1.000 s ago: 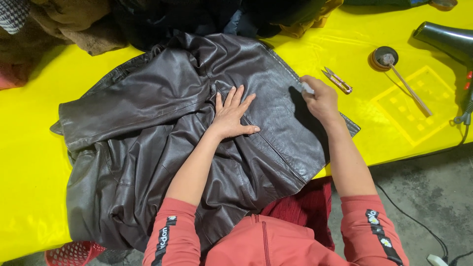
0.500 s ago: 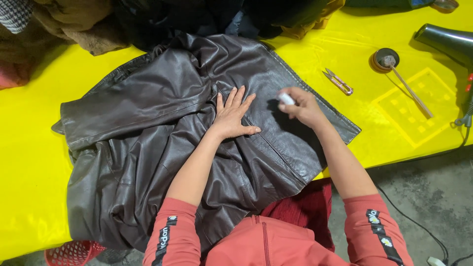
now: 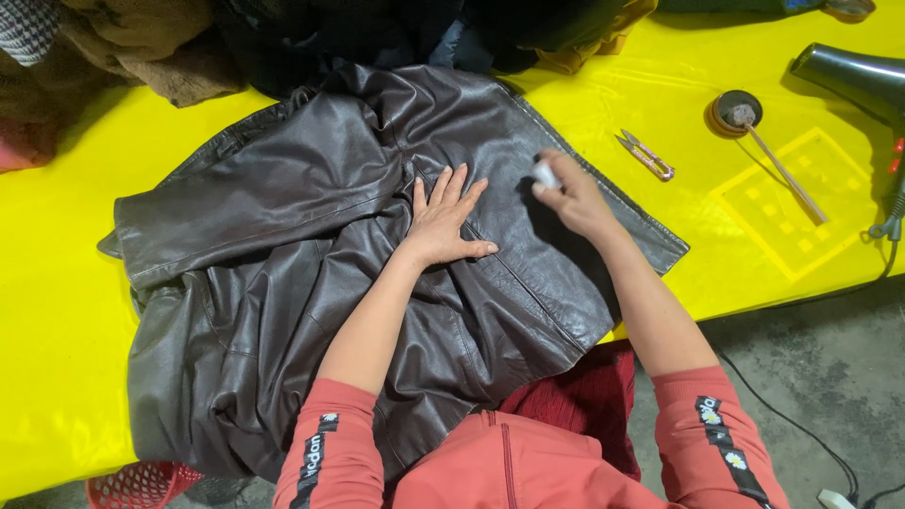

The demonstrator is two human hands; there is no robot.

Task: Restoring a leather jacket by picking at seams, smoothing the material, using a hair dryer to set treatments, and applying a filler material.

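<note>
A bright yellow table cover (image 3: 57, 311) spans the view above a grey concrete floor (image 3: 820, 377), and a dark brown leather jacket (image 3: 283, 283) lies spread across its middle. Since a second ago the right hand (image 3: 575, 200) has come inward from the jacket's right edge to the panel just right of the centre seam, its fingers pinched shut on a small white piece (image 3: 544, 174) pressed against the leather. The left hand (image 3: 441, 226) stays flat and open, fingers splayed on the jacket's centre, holding nothing. Right of the jacket lie small snips (image 3: 647, 155); beyond them a small round tin (image 3: 735, 113) with a thin stick (image 3: 787, 177), a pale square pattern (image 3: 801, 212) printed on the cover, and a dark hair dryer (image 3: 853, 75). Behind the jacket, heaped garments (image 3: 170, 47).
</note>
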